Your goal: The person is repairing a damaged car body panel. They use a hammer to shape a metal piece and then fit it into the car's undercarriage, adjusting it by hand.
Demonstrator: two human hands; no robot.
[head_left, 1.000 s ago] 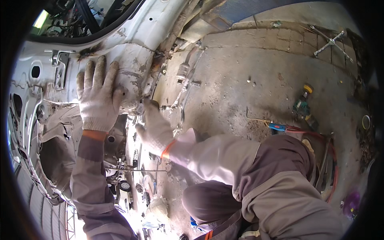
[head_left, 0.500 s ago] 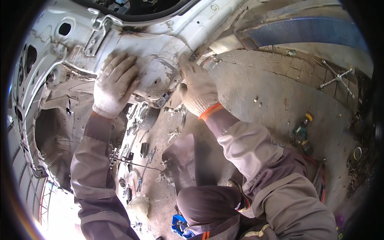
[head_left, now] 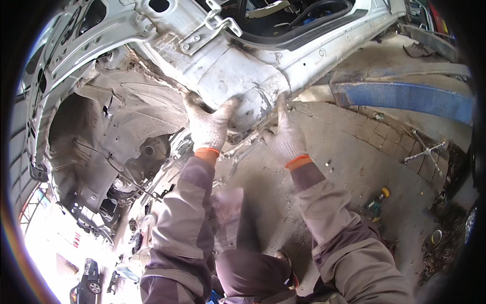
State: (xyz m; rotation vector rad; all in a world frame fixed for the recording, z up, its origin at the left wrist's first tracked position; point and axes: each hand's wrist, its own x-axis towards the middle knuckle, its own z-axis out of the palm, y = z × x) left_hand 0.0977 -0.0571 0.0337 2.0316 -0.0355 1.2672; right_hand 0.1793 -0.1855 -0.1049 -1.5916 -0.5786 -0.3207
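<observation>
A white, scuffed car body section spans the upper view, with a bolted metal bracket. My left hand, in a dirty white knit glove, grips the section's lower edge, thumb on the face and fingers curled at the seam. My right hand, similarly gloved, holds the same edge farther right, one finger reaching up along it and the thumb lower; some fingertips are hidden. Left of both hands opens a grimy wheel well.
A blue steel beam runs at upper right. On the concrete floor lie a cross wrench, a green-and-yellow power tool and a ring. My bent knee is below. A dark car stands in the bright lower left.
The view has swung, bringing more wheel well and beam into sight. My left hand has gone from spread on the panel to gripping its lower edge; my right has risen to that edge.
</observation>
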